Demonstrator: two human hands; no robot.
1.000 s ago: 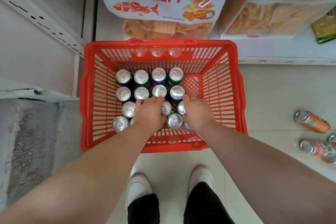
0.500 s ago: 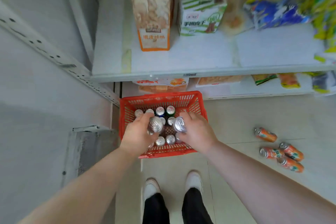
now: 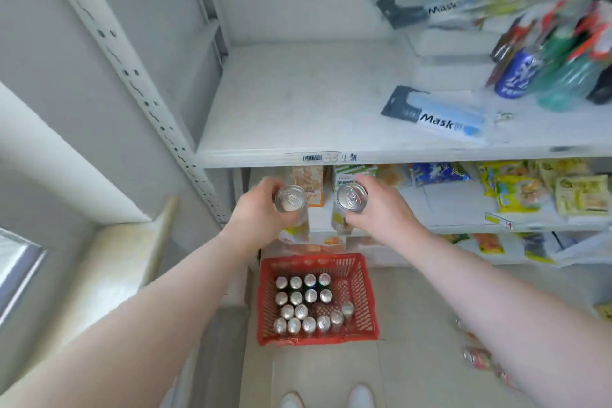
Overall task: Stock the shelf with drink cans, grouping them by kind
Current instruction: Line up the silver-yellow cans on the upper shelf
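My left hand (image 3: pixel 256 214) grips a slim white-and-yellow drink can (image 3: pixel 291 200) upright, silver top toward me. My right hand (image 3: pixel 381 209) grips a second can of the same look (image 3: pixel 351 199). Both cans hang just below the front lip of a white shelf (image 3: pixel 298 103), whose left half is bare. Far below on the floor, a red basket (image 3: pixel 364 295) holds several more cans (image 3: pixel 304 303), silver tops up, some blue and some green.
Mask packets (image 3: pixel 437 116) and blue and green cans (image 3: pixel 520 73) lie on the right of the white shelf. Snack packs (image 3: pixel 530 189) fill the shelf below. A perforated upright post (image 3: pixel 145 99) stands left. Orange cans (image 3: pixel 477 358) lie on the floor at right.
Both hands took one can each from the basket and lifted them up to just under the white shelf's edge. The view rose from the basket to the upper shelves.
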